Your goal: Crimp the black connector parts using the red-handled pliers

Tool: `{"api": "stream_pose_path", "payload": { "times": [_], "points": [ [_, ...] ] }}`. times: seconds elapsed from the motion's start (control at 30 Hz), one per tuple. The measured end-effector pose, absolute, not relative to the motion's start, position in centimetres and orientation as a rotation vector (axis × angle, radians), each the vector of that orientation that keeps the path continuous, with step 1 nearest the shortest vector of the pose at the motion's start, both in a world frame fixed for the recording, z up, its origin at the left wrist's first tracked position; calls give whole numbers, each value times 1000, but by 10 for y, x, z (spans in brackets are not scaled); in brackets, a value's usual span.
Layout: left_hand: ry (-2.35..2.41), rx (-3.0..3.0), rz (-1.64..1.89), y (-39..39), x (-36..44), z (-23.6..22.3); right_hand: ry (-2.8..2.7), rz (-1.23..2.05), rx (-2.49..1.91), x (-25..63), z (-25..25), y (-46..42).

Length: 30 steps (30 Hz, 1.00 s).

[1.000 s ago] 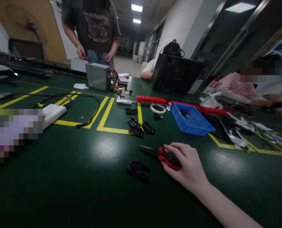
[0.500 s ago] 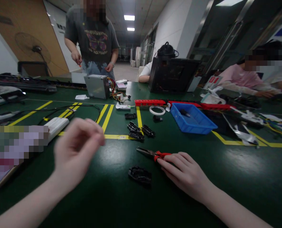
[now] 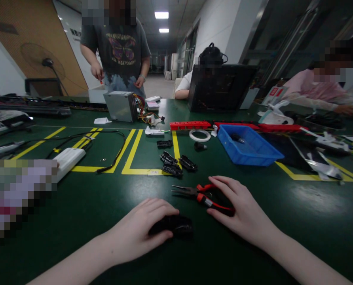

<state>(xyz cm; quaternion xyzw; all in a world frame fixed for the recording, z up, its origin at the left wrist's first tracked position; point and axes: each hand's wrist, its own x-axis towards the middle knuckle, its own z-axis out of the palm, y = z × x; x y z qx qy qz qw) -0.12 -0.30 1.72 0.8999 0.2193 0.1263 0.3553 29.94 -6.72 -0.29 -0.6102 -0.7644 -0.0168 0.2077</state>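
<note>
My left hand [image 3: 147,227] is curled over a black moulded plastic part [image 3: 182,225] on the green table, fingers on its far side and thumb on the near side. Most of that part's left end is hidden under the hand. To the right lie needle-nose pliers [image 3: 206,201] with red and black handles, their jaws pointing left. My right hand [image 3: 238,206] is spread loosely around the handles, fingers and thumb apart. Beyond the pliers, several similar black plastic parts [image 3: 172,170] are grouped near the yellow tape line.
A blue tray [image 3: 253,158] with a dark item stands right of centre. Behind are a white ring [image 3: 199,136], a red strip [image 3: 191,125] and a metal power supply box [image 3: 120,107]. A white adapter [image 3: 71,160] with cable lies left. A person [image 3: 120,51] stands across the table; others sit right.
My left hand has come down and right onto the black plastic part. My right hand has loosened and spread, and the pliers' handles show wider apart.
</note>
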Motion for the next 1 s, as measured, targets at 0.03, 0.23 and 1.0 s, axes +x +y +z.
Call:
{"api": "stream_pose_path", "payload": {
  "times": [0.03,0.23,1.0],
  "points": [
    [593,2305,335,-3,-1,18,-2106,-39,-1749,303,-5,-66],
    [728,2241,388,2,-1,15,-2121,-4,-1839,317,-11,-61],
    [747,2201,500,12,-2,6,-2263,-296,-1673,303,0,-68]
  ]
}}
